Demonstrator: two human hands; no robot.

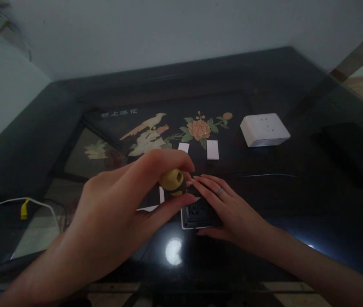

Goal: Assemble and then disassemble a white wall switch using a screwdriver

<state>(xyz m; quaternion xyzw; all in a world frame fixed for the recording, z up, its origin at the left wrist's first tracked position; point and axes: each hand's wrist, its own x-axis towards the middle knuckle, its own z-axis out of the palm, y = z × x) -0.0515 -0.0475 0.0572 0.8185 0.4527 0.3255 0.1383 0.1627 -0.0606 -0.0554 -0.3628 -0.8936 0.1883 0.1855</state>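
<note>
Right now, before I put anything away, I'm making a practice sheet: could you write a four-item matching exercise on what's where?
1. Left hand
2. Right hand
3. White socket unit
4. Yellow strip

A. On the white cable
B. Around the yellow handle
C. Laid on the dark panel
D. Right of the pink flower

Pairs: 1-B, 2-C, 3-D, 4-A

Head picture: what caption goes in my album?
Left hand holds a rounded yellow-and-black tool handle; right hand steadies a flat black white-edged plate.
</note>
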